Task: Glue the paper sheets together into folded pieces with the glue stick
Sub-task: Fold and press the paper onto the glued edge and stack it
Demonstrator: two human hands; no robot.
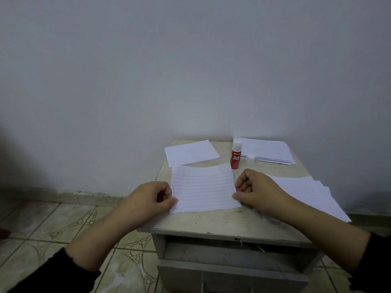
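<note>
Head view: 1 lined sheet [203, 188] lying flat on the top of a small grey cabinet [211, 220], lines running side to side, far edge slightly lifted. Left hand [148, 199] at the sheet's left edge, fingers curled, thumb and fingertips pinching the near-left corner. Right hand [258, 191] at the sheet's right edge, fingers curled in, thumb tip pinching the near-right part of that edge. Black sleeves [46, 271] on both forearms.

Behind the sheet, a red glue stick [236, 154] standing upright, white top, uncapped as far as can be told. Its small white cap [251, 158] just beside it to the right, resting against the near edge of a stack of white sheets [268, 150] in the far-right corner. Far left on the cabinet, a folded white piece [191, 152], blank side up, its near edge just beyond the lined sheet. To the right, under and past the right wrist, several more lined sheets [306, 193] fanned out and overhanging the cabinet's right edge.

Below the top, a drawer front [228, 273] pulled partly open. Patterned floor tiles [63, 218] to the left, plain pale wall [190, 70] behind.
</note>
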